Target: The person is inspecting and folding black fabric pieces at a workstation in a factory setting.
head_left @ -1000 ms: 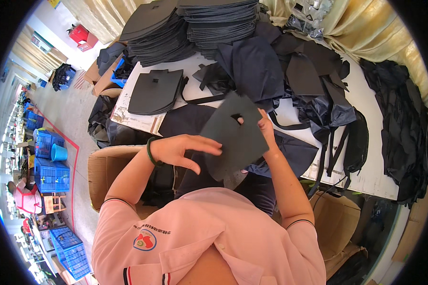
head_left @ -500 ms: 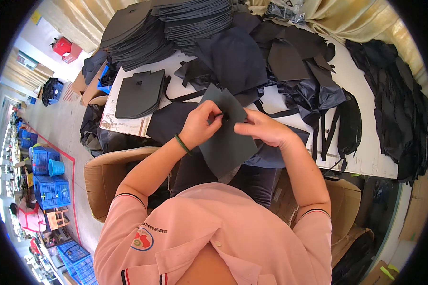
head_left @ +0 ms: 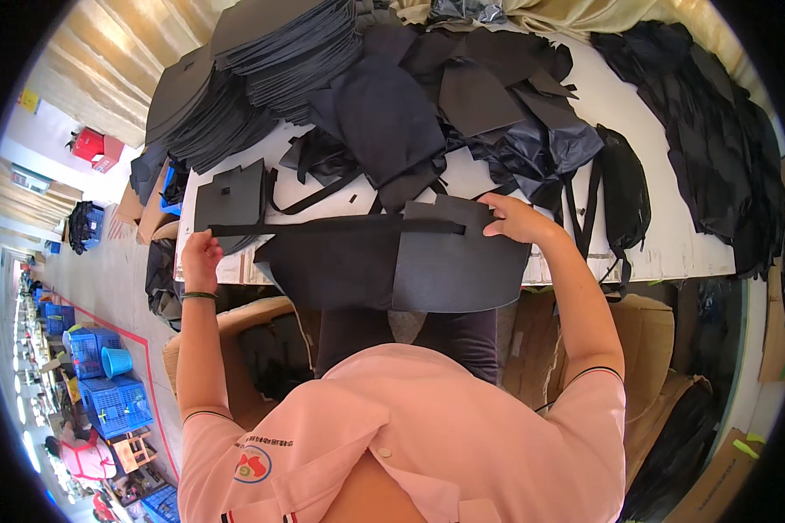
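Note:
A dark foam panel lies at the near edge of the white table, partly over a dark fabric piece. A long black strap stretches across both. My left hand grips the strap's left end, pulled out wide past the table's left corner. My right hand presses on the panel's upper right edge, where the strap ends.
Tall stacks of dark foam panels stand at the back left. A heap of black fabric and straps fills the middle, and more black cloth lies at the right. Blue crates stand on the floor at the left.
Both hands were close together on the panel held up in front of me. Now the panel lies flat on the table and my left hand has drawn the strap out to the left.

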{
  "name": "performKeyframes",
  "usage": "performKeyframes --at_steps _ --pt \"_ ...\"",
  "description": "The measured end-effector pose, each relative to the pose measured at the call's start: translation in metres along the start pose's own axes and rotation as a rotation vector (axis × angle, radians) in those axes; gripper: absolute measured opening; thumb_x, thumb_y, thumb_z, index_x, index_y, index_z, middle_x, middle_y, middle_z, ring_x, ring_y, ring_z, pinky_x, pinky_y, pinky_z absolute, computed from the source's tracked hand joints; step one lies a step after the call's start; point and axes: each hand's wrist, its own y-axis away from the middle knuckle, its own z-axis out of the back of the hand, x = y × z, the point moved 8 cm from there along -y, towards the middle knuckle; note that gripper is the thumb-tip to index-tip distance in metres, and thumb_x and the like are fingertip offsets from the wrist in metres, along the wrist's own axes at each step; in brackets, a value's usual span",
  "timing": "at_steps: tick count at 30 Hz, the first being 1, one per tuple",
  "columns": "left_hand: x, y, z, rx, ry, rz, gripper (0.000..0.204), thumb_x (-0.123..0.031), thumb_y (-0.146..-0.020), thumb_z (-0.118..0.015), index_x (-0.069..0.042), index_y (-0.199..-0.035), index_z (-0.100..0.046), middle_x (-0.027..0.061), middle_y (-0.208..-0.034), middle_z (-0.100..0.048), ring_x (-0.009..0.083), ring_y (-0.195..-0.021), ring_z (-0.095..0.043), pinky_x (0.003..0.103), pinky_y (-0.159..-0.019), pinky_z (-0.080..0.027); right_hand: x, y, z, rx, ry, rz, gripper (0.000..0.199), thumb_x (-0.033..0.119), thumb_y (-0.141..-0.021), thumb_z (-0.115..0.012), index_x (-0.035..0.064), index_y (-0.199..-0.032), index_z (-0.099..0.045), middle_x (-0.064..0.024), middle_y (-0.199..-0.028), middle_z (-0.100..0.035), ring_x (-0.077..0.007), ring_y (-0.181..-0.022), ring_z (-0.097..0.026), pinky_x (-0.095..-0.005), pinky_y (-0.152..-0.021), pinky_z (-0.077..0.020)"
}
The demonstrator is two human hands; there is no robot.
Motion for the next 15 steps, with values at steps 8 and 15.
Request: performKeyframes --at_steps 8,15 --pt "-0.003 0.096 -0.253 0.941 -0.703 -0.853 0.031 -0.018 -0.092 -0.071 -0.003 -0.119 -0.064 0.0107 -0.119 -0.066 0.0221 -0.112 -0.062 0.033 -0.098 -0.047 0.045 0.021 0.001 -0.165 0.313 0.127 0.058 0.012 -0.079 -0.078 0.0109 -0.133 -0.056 -0.0185 -0.113 -0.070 -0.0353 -0.105 -0.067 -0.0412 -0.089 -0.0513" --pt "0.088 0.152 -0.403 1.637 -0.933 -0.099 0.041 -0.013 -0.090 -0.073 0.000 -0.128 -0.061 0.0071 -0.119 -0.068 0.0147 -0.108 -0.062 0.032 -0.097 -0.048 0.083 0.043 -0.004 -0.307 0.472 0.261 0.058 0.017 -0.077 -0.080 0.0133 -0.130 -0.057 -0.0194 -0.101 -0.071 -0.0385 -0.098 -0.068 -0.0431 -0.083 -0.0521"
